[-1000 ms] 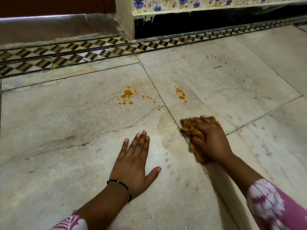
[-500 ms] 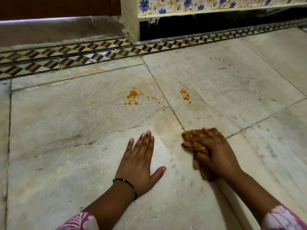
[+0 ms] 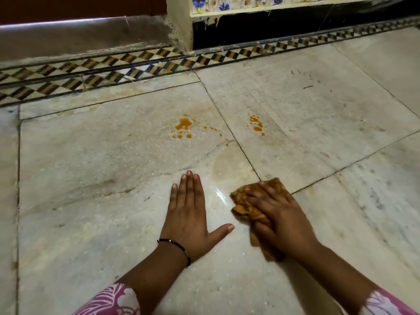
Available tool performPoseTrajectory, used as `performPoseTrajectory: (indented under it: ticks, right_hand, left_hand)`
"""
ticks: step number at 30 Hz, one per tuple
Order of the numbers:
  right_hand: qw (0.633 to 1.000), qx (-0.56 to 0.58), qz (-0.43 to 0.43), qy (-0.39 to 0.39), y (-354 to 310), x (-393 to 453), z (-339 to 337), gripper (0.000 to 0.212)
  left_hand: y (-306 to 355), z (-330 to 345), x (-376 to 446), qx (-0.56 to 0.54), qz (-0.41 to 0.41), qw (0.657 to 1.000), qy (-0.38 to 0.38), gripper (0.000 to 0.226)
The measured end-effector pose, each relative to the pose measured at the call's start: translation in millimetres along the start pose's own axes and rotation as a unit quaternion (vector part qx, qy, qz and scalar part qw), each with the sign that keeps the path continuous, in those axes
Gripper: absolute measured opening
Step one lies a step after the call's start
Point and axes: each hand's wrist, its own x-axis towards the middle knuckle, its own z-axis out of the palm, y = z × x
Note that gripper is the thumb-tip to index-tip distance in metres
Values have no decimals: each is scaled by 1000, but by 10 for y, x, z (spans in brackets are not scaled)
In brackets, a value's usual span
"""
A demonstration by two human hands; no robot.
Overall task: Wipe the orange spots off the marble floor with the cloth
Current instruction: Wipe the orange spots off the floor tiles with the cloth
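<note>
Two clusters of orange spots lie on the pale marble floor (image 3: 91, 178): a larger splash (image 3: 183, 123) left of a tile seam and a smaller group (image 3: 256, 125) right of it. My right hand (image 3: 279, 214) presses a crumpled orange-brown cloth (image 3: 244, 204) flat on the floor, well below the spots, near where two seams meet. A wet, shiny smear (image 3: 227, 169) stretches from the cloth up toward the spots. My left hand (image 3: 189, 214) rests palm down on the marble just left of the cloth, fingers straight and close together, thumb spread, holding nothing.
A chequered tile border (image 3: 136, 64) runs across the far side of the floor. Behind it are a grey step (image 3: 79, 37), a cream pillar (image 3: 179, 21) and a dark gap (image 3: 295, 23) under a flowered ledge.
My right hand has slid the cloth back toward me and slightly left, leaving a wet smear behind. The left hand has stayed planted. The view has shifted a little.
</note>
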Motion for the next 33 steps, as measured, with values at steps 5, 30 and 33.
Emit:
performPoseTrajectory:
  ticks: [5, 30, 33]
  right_hand:
    - [998, -15, 60, -1, 224, 402, -37, 62]
    - [996, -60, 60, -5, -91, 567, 77, 58]
    - [997, -59, 40, 5, -213, 24, 118, 54]
  left_hand:
    - [9, -6, 12, -6, 6, 1000, 5, 116]
    - [16, -38, 13, -1, 0, 1000, -5, 107]
    - [7, -30, 8, -1, 3, 1000, -2, 105]
